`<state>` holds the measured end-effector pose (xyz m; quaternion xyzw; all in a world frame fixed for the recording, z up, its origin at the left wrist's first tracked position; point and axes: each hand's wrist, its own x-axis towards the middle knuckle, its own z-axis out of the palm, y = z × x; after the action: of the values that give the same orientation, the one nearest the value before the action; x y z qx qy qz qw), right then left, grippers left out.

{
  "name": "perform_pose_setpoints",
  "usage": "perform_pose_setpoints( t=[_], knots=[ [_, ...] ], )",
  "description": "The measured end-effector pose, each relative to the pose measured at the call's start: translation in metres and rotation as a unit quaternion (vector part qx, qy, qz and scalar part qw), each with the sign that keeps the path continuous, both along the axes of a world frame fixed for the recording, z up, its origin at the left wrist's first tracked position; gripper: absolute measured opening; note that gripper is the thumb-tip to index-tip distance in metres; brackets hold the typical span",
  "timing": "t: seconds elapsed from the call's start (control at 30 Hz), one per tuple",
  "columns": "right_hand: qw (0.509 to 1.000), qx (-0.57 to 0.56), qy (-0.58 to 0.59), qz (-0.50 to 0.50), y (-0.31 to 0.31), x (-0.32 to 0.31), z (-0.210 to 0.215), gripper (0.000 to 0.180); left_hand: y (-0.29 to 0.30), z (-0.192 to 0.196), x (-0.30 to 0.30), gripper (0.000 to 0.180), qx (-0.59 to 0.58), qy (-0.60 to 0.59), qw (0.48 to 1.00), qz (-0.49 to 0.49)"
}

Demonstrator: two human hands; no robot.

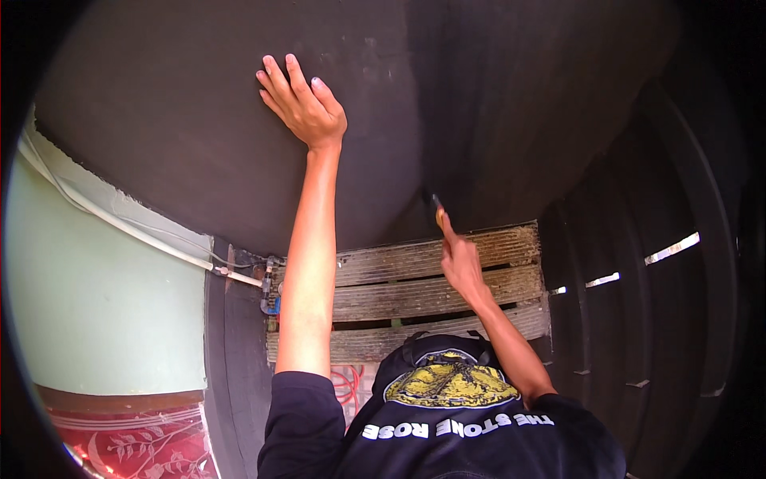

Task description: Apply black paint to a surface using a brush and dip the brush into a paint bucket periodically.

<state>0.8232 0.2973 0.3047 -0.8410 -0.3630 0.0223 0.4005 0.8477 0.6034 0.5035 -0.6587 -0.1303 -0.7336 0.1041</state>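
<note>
My left hand [307, 108] lies flat with fingers spread on a dark grey wall panel [343, 180], holding nothing. Lower and to the right, my right hand [463, 265] grips a paintbrush [438, 209] by its yellowish handle, the forefinger stretched along it. The brush's dark tip points up and touches or nearly touches the panel; its exact contact is hard to make out. From the brush upward runs a darker, wet-looking band [455, 104], with a straight edge against the lighter grey on its left.
Worn wooden slats [415, 297] lie below the panel. On the left are a pale green wall [104, 295], a white pipe [128, 226] with a blue valve [274, 306], and a red patterned cloth [136, 443]. A red hose [345, 387] coils near my left elbow. Dark boards [614, 335] with bright gaps stand right.
</note>
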Motion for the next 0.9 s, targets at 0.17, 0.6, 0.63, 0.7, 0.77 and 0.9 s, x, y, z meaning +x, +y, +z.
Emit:
perform_pose_setpoints(
  t=[0.17,0.6,0.63,0.7,0.77,0.9],
  knots=[
    [0.971,0.201,-0.130,-0.024,0.017,0.006,0.136,0.072,0.001,0.001,-0.001,0.050,0.000,0.003,1.000,-0.005],
    [0.999,-0.039,-0.003,-0.037,0.014,0.021,-0.071,0.074,-0.002,0.002,0.003,0.050,0.011,-0.009,1.000,-0.012],
    [0.998,-0.039,-0.004,-0.039,0.009,0.023,-0.070,0.074,-0.003,0.002,0.002,0.050,0.011,-0.010,1.000,-0.014],
    [0.993,0.012,0.113,-0.039,0.001,0.031,-0.046,0.052,-0.002,0.003,-0.001,0.050,0.005,-0.005,1.000,-0.006],
    [0.987,0.077,0.135,-0.050,-0.005,0.031,-0.012,0.047,-0.004,0.003,0.001,0.050,0.007,-0.013,1.000,-0.006],
    [0.933,0.272,0.237,-0.012,-0.002,0.022,0.120,0.042,0.000,0.000,-0.001,0.049,0.003,-0.001,1.000,0.000]
  ],
)
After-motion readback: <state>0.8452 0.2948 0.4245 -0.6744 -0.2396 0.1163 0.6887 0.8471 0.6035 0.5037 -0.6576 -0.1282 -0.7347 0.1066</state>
